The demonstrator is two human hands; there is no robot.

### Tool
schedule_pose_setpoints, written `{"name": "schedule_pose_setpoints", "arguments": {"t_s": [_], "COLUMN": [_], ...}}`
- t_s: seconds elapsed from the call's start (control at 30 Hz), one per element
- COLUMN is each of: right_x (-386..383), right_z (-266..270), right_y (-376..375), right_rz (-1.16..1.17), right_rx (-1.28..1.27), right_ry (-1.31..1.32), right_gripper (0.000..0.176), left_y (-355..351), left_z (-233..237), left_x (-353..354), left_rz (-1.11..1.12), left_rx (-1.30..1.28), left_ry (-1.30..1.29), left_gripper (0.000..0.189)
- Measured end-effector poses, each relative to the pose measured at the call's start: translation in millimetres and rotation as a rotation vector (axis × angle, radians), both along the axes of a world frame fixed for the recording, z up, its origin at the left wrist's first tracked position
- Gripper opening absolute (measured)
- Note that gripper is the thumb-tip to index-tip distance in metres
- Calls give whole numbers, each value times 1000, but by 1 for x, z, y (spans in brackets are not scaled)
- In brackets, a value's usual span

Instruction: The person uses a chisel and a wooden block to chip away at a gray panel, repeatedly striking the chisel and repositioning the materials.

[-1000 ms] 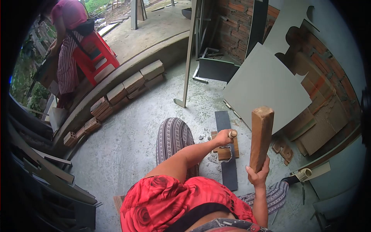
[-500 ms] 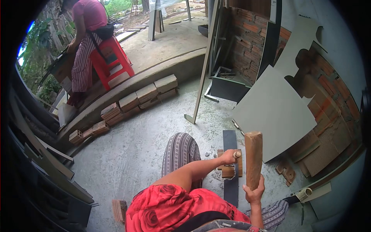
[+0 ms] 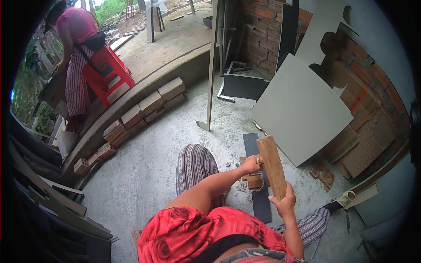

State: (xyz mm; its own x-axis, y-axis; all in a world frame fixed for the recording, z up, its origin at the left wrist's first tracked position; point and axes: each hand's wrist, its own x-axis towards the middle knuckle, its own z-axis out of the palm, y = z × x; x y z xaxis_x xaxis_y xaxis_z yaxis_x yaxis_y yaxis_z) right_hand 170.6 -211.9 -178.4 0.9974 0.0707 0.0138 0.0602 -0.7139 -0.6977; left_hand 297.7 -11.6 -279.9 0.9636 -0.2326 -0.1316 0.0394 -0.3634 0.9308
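My left hand (image 3: 251, 165) is closed around an upright tool with a round wooden handle (image 3: 260, 160), its lower part hidden by the hand. Under it, a brown wooden piece (image 3: 255, 181) with a chipped edge lies across a dark flat board (image 3: 261, 205) on the floor. My right hand (image 3: 285, 201) grips the lower end of a thick wooden mallet (image 3: 273, 165). The mallet tilts to the left, and its side overlaps the top of the handle in this view. Small chips lie around the wooden piece.
A large pale panel (image 3: 305, 111) leans at the right, with a cut-out wood scrap (image 3: 322, 175) on the floor below. Stacked bricks (image 3: 151, 105) line the low curb. A narrow post (image 3: 211, 70) stands ahead. Another person (image 3: 76, 26) sits on a red stool (image 3: 109, 74).
The mallet has swung from nearly upright to a leftward tilt, its upper part now at the handle. My left hand stays on the tool. The whole view has shifted slightly.
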Motion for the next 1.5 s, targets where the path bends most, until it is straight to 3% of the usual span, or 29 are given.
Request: {"name": "schedule_pose_setpoints", "arguments": {"t_s": [0.07, 0.2, 0.27, 0.3, 0.37, 0.4, 0.43, 0.5, 0.57, 0.63, 0.67, 0.73, 0.9, 1.07, 1.17, 1.23, 1.3, 1.37, 1.5], "right_x": [4, 4, 5, 6, 4, 4, 5, 11, 16, 26, 29, 32, 13, 15, 15, 14, 15, 14, -5], "right_z": [-5, 2, 0, 0, -2, 0, -4, -14, -18, -40, -51, -74, -143, -185, -195, -181, -184, -182, -177], "right_y": [-1, 1, -6, -7, -5, -3, -5, -10, -13, -21, -21, -24, -59, -78, -69, -48, -27, -1, 36], "right_rz": [10, -22, 35, 19, -3, -46, -62, -106, -127, -234, -240, -380, -450, -493, -436, -369, -152, 22, 78], "right_rx": [274, 423, -116, -118, 105, 299, 296, 425, 370, -72, -75, -248, -377, -544, -561, -607, -592, -449, -508], "right_ry": [-177, -164, -16, -23, 22, 48, 50, 92, 78, 227, 225, 407, 538, 706, 813, 439, 118, 233, 495], "right_gripper": [72, 72, 70, 70, 66, 63, 63, 63, 65, 68, 68, 67, 73, 78, 80, 81, 85, 98, 107], "left_y": [-2, -1, -2, -2, -3, -4, -5, -5, -4, -5, -5, -6, -4, -1, -1, 0, 0, -1, -5], "left_z": [-3, 4, 8, 12, 6, 2, -2, 1, 7, 5, 4, 0, 21, 32, 28, 32, 42, 50, 35], "left_x": [0, -4, -5, -7, -4, -3, -3, -6, -8, -6, -4, -3, 4, 9, 8, 9, 7, 5, 11], "left_rz": [-13, -36, -46, -34, -40, -44, -46, -77, -81, -82, -78, -62, 81, 178, 213, 212, 209, 220, 254], "left_rx": [9, 49, 15, 12, 10, 62, 115, 144, 126, 137, 152, 191, 174, -103, -167, -154, -107, -115, -154], "left_ry": [16, 33, 11, 78, 143, 39, -66, -40, -47, 5, 56, 67, 32, 85, 93, 88, 148, 136, 64], "left_gripper": [35, 35, 35, 36, 36, 33, 31, 27, 25, 34, 43, 43, 45, 34, 30, 30, 30, 30, 30]}}
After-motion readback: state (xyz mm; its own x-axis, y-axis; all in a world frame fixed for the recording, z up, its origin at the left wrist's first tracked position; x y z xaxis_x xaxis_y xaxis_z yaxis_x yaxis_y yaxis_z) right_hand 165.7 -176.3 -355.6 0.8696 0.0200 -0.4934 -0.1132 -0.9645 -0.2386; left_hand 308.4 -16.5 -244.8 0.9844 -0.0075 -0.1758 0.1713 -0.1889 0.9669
